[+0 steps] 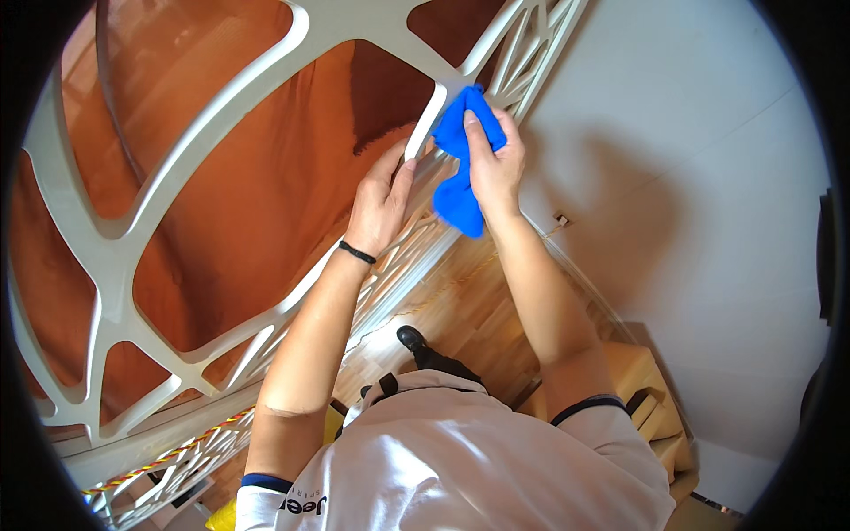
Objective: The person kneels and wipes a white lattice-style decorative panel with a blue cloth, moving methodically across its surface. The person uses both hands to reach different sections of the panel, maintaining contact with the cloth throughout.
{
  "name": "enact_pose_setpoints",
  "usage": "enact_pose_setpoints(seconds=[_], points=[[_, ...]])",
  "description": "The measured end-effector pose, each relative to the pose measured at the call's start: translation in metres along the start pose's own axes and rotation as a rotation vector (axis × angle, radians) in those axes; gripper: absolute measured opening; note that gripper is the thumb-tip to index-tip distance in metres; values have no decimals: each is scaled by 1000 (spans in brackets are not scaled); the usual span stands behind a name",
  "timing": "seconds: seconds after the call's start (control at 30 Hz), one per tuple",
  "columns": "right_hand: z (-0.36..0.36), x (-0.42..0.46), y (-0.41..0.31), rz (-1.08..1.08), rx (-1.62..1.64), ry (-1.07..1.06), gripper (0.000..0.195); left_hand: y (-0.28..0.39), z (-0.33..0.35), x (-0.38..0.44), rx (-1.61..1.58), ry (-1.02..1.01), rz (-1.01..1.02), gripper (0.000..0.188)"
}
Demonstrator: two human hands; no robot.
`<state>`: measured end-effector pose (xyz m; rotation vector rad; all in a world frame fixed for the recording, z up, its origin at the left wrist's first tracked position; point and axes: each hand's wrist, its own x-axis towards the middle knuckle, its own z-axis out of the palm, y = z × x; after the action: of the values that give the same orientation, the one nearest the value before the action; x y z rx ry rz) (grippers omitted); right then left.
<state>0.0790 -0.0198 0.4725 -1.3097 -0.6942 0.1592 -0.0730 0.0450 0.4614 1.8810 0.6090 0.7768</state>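
A bright blue cloth [459, 192] is bunched in my right hand [497, 156], the thumb pressed over its folds. Its upper part lies against or just before a joint of the white openwork lattice panel [319, 25], and a loose end hangs down. My left hand [383, 199], with a black band at the wrist, rests at a curved bar of the lattice, fingers behind it and thumb at its near side. Whether it grips the bar firmly cannot be told. Orange-brown fabric [265, 179] with a darker patch shows behind the lattice openings.
A pale wall [717, 199] with a socket [562, 219] rises at the right. Below are a wooden floor [491, 299] and a tan folded object [637, 385] beside my right arm. A red-and-yellow rope [179, 451] runs along the lower left.
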Motion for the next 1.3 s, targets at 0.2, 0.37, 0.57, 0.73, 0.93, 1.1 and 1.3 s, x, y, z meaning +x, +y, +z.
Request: enact_pose_setpoints(seconds=[0.2,0.37,0.57,0.73,0.93,1.1,1.3], points=[[16,-30,5,235,266,-192,41,-15,0,-3,-202,96,-120,60],[12,-72,50,34,-82,-279,41,3,7,-2,-1,16,-118,46],[-7,-55,46,-408,-540,-474,41,-4,24,-4,378,155,66,31],[-18,-33,42,-531,-771,-547,40,0,13,-6,477,67,-13,26],[-38,7,42,-487,-986,-362,44,-13,13,-8,567,26,5,21],[-19,-9,38,-351,-960,-280,48,-21,14,-8,577,86,123,22],[-14,-29,17,175,-420,-302,41,-16,10,-6,553,33,66,22]])
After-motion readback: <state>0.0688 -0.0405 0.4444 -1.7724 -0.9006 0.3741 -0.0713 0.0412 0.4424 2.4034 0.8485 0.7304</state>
